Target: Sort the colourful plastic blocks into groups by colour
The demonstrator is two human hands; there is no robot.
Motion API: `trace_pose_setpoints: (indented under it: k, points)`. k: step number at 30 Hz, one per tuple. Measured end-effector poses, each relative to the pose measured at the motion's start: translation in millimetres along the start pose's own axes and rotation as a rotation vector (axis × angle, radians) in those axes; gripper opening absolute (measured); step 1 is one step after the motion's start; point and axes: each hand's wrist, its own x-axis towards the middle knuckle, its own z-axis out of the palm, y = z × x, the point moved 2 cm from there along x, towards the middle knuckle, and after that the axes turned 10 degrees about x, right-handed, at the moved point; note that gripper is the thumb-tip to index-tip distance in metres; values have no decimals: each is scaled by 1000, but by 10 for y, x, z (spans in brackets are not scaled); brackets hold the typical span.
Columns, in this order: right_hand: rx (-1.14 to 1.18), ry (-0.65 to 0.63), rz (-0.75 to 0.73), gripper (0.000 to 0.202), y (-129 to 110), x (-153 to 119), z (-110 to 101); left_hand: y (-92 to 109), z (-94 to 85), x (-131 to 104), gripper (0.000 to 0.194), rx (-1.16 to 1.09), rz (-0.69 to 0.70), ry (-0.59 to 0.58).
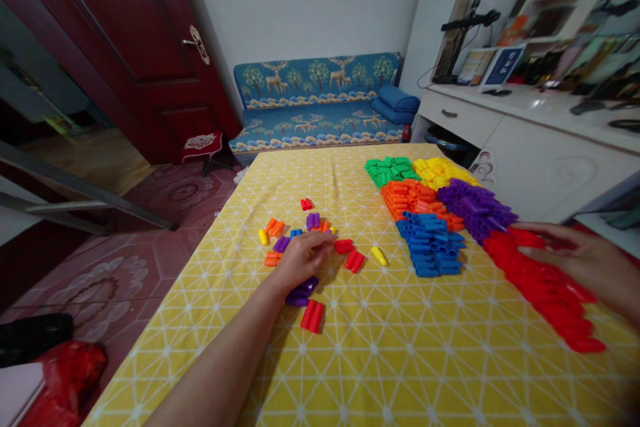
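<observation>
My left hand is over the loose small plastic tubes on the table, its fingers curled together. Its fingertips are close beside a red tube; whether something is pinched in them is hidden. Purple tubes lie under the wrist, with red tubes nearer me. At the right, my right hand is at the far end of a heap of red tubes, with thumb and forefinger closed around a red tube. A yellow tube lies alone between the hands.
Sorted heaps of green, yellow, orange, purple and blue tubes stand on the yellow patterned tablecloth. Beyond the table is a blue sofa; a white dresser stands to the right.
</observation>
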Motion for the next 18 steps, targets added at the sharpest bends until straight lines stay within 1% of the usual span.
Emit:
trace_pose_setpoints:
  k: [2,3,7,9,12,16,17,18]
  points:
    - [-6,-10,-14,41,23,-39,27,1,-15,2,21,6,-16,8]
    - [-19,-17,-22,44,33,-49,28,1,-21,3,21,9,-23,12]
    - [-70,-73,-72,65,100,-44,-38,-1,-24,1,21,-4,-49,21]
    - [-88,-69,-86,73,143,-34,-76,0,-19,1,20,-12,-63,13]
    - [-100,-47,-80,79,192,-17,-96,11,-19,5,19,-12,-62,1]
    - [-176,-9,-78,73,190,23,-92,24,-31,14,19,-16,-47,-9]
    - [-208,-9,-94,70,169,29,-88,26,-34,15,19,-17,-43,-11]
    - [-228,27,-147,66,131,27,-87,26,-37,15,19,-20,-38,-11]
